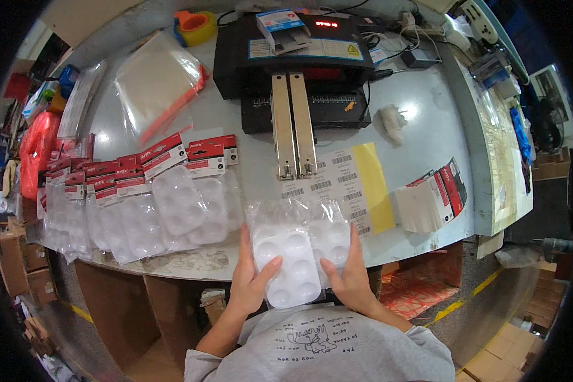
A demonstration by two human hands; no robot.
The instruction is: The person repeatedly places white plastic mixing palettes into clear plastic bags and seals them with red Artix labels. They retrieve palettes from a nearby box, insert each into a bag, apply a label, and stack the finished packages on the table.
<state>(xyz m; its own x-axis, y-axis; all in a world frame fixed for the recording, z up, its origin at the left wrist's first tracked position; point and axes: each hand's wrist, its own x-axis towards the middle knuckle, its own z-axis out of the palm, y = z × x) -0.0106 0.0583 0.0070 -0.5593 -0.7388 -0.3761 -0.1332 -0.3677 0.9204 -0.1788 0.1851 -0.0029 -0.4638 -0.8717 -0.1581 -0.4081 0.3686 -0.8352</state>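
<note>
Two white plastic paint palettes with round wells are held side by side at the table's front edge, each in a clear bag. The left palette (pixel 291 267) overlaps the right palette (pixel 332 245). My left hand (pixel 251 277) grips the left one by its side, thumb on top. On the other side my right hand (pixel 350 277) closes on the right palette, its thumb pressing the face. The bags' loose upper ends stick out toward the machine. Fingers beneath the palettes are hidden.
Bagged palettes with red header cards (pixel 172 197) lie piled at left. Ahead stands a black machine (pixel 293 57) with two metal arms (pixel 293 127). A label sheet (pixel 337 184) and red-and-white cards (pixel 430 197) lie at right; clear bags (pixel 159 79) and a tape roll (pixel 194 27) sit behind.
</note>
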